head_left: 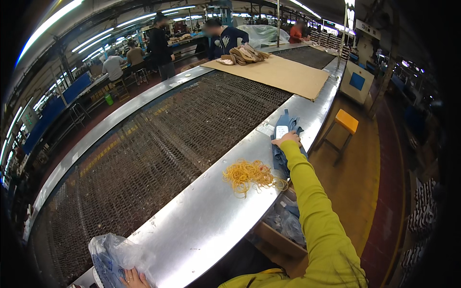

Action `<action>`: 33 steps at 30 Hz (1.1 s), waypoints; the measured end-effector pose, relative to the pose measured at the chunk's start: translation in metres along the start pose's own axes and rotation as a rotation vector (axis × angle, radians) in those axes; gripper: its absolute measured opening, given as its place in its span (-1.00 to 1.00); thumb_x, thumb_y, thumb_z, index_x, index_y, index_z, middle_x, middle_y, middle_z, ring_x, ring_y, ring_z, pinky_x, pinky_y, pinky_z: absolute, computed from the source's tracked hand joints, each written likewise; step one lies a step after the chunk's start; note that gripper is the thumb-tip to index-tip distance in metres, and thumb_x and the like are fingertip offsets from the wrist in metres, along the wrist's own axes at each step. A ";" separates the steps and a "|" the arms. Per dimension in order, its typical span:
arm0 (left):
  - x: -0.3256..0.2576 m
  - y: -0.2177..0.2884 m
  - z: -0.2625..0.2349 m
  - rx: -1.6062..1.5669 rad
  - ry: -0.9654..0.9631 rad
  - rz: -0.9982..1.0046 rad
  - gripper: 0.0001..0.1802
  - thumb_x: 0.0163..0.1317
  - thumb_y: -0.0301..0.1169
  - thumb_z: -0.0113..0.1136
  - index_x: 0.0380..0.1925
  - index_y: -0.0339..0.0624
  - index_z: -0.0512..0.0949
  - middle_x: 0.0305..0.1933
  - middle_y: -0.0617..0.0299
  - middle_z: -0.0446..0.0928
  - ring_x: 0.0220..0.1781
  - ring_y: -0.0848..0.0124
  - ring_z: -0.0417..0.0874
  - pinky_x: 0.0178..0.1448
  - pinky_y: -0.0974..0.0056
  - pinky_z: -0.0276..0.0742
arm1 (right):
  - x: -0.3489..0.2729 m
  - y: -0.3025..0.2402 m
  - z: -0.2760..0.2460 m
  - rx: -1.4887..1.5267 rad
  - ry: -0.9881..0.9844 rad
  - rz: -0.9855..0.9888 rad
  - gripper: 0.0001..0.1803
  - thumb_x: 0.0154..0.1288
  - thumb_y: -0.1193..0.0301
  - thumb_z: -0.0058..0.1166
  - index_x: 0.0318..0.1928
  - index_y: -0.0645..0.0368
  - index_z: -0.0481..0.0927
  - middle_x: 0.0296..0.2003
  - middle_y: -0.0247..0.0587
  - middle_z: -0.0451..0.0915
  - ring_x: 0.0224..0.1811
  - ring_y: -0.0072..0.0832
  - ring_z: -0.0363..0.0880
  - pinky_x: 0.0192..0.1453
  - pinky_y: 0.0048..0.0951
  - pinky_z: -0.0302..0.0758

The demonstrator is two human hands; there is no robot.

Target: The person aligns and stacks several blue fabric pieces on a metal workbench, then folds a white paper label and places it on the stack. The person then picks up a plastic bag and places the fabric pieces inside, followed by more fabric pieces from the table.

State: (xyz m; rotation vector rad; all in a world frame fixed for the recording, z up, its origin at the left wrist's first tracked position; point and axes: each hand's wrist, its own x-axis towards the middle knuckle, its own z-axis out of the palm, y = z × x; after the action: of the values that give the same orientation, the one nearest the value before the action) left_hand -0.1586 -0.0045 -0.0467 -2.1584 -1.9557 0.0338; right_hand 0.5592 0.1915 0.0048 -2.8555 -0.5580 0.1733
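Note:
My right hand (289, 139) reaches forward and closes over a bundle of blue-grey cut pieces (280, 156) on the metal ledge. A white paper label (281, 131) lies on top of this bundle, just beyond my fingers. At the lower left, my left hand (135, 279) rests with fingers stretched out against a clear plastic bag (126, 247). Blue material shows inside the bag; its exact kind is hard to make out. Between my hands, nearer the right one, lies a loose heap of yellow rubber bands (248, 176).
The metal ledge (192, 235) borders a dark mesh conveyor (158, 139). Farther along, a cardboard sheet (273, 72) carries brown pieces (246, 54) beside a co-worker. Below the ledge sits an open carton (278, 240) with plastic bags. An orange-topped stool (346, 122) stands at right.

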 end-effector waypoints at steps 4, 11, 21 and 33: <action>-0.003 0.005 -0.026 -0.418 0.043 -0.075 -0.51 0.27 -0.25 0.09 0.13 -0.30 0.43 0.17 -0.09 0.44 0.30 0.06 0.34 0.40 0.09 0.11 | 0.027 0.010 -0.001 0.294 -0.063 -0.063 0.20 -0.30 -0.01 0.37 0.31 0.40 0.10 0.21 0.23 0.30 0.23 -0.03 0.36 0.24 -0.13 0.35; 0.009 0.049 -0.120 -1.290 0.087 -0.229 -0.61 0.29 -0.50 0.09 0.11 -0.43 0.42 0.04 -0.05 0.53 0.13 0.26 0.51 0.22 0.24 0.39 | 0.039 0.061 -0.069 1.253 -0.057 -0.394 -0.43 0.03 0.35 0.15 0.06 0.40 0.48 -0.36 -0.19 0.61 -0.37 -0.53 0.56 -0.19 -0.58 0.49; 0.093 0.211 -0.151 -2.154 -0.588 0.438 -0.04 0.20 0.20 0.03 0.37 -0.25 0.02 0.35 -0.11 0.18 0.41 0.07 0.15 0.40 0.02 0.13 | -0.246 0.038 -0.114 1.248 -0.497 -1.185 -0.23 0.02 0.30 0.30 0.30 0.02 0.35 0.16 -0.04 0.43 0.10 -0.37 0.45 0.20 -0.36 0.38; 0.065 0.193 -0.083 -2.577 -0.354 -0.140 -0.35 0.40 0.01 -0.26 0.21 -0.36 0.23 0.10 -0.08 0.44 0.17 0.17 0.45 0.26 0.08 0.33 | -0.429 0.031 0.007 0.816 -0.167 -1.555 -0.64 0.30 0.30 -0.06 0.08 0.01 0.54 0.23 -0.02 0.31 0.25 -0.12 0.25 0.20 -0.14 0.18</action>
State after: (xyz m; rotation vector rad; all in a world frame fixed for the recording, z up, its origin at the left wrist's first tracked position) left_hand 0.0520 0.0305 0.0077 0.5834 0.5249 1.1824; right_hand 0.1741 0.0003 0.0215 -1.1014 -1.9088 0.2466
